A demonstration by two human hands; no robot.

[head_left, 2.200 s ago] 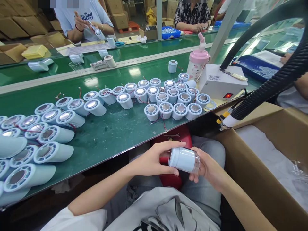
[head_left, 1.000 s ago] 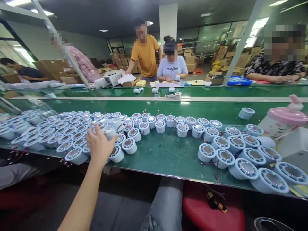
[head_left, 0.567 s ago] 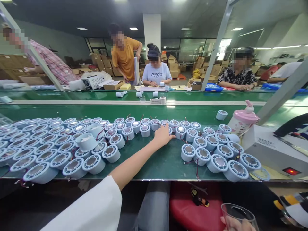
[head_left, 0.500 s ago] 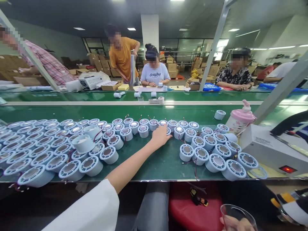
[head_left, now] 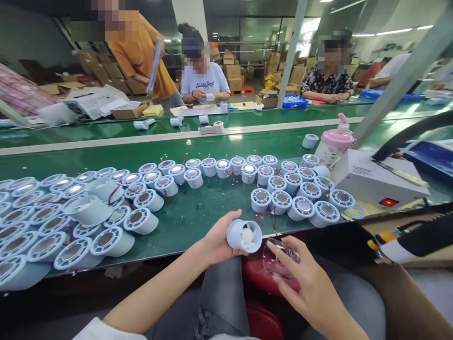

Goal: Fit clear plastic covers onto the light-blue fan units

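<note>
My left hand [head_left: 216, 242] is closed round a pale blue cylindrical fan housing [head_left: 234, 235], tilted so its open end faces me and a small white fan shows inside. Dark red wires trail from its far side. Just to the right, my right hand [head_left: 307, 281] grips a clear plastic cup [head_left: 272, 264] between thumb and fingers. The cup is tipped toward the housing, with a small gap between them. Both hands are over the near edge of the green bench, above my lap.
Rows of similar housings [head_left: 111, 241] fill the left of the green bench [head_left: 198, 212], and more housings [head_left: 302, 208] stand at right. Beyond them are a grey box [head_left: 382, 179] with a lit red switch and a pink-lidded cup [head_left: 336, 146]. Several people sit or stand across the bench.
My left hand has taken a housing from the row and drawn it back toward me. My right hand has raised the clear cup from the lower edge up beside it. The view has shifted.
</note>
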